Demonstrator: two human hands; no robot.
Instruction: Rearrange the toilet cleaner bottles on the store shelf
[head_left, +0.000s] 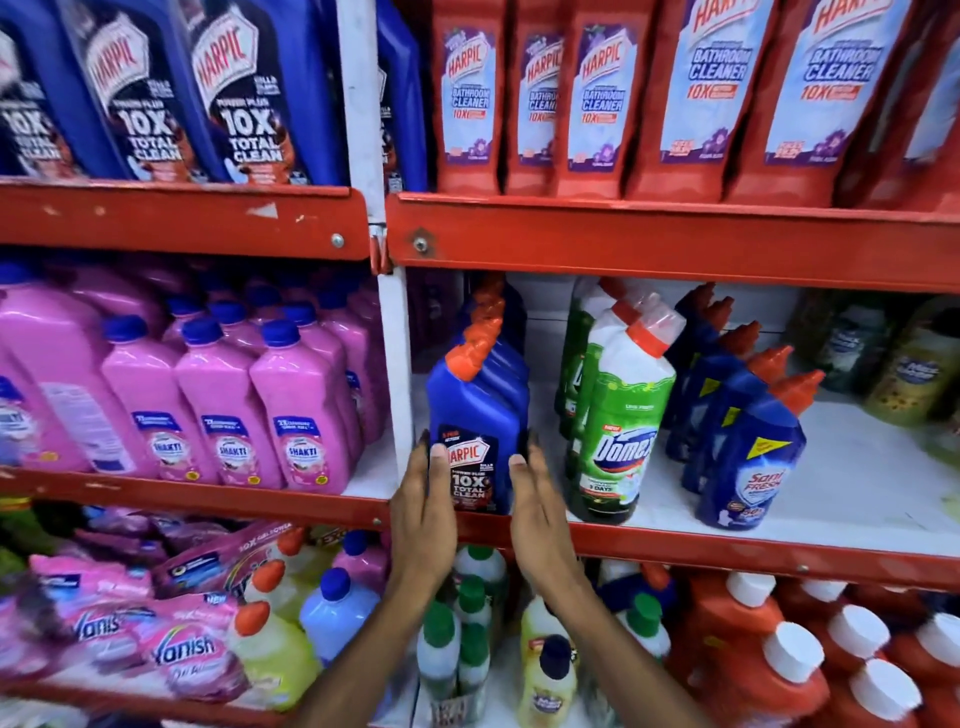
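Note:
A blue Harpic toilet cleaner bottle (470, 415) with an orange cap stands at the front of a row of like bottles, at the left end of the middle shelf (727, 545). My left hand (423, 512) presses its left side and my right hand (537, 512) its right side, fingers extended along the bottle. To the right stands a row of green and white Domex bottles (621, 415), then a row of blue Sani Fresh bottles (748, 457) with orange caps.
Pink Shakti bottles (306, 415) fill the left bay. Large blue Harpic bottles (244, 93) and red Harpic Bathroom Cleaner bottles (696, 93) stand on the top shelf. Vanish packs (182, 644) and assorted bottles crowd the bottom shelf. White shelf surface (857, 467) shows right of the Sani Fresh row.

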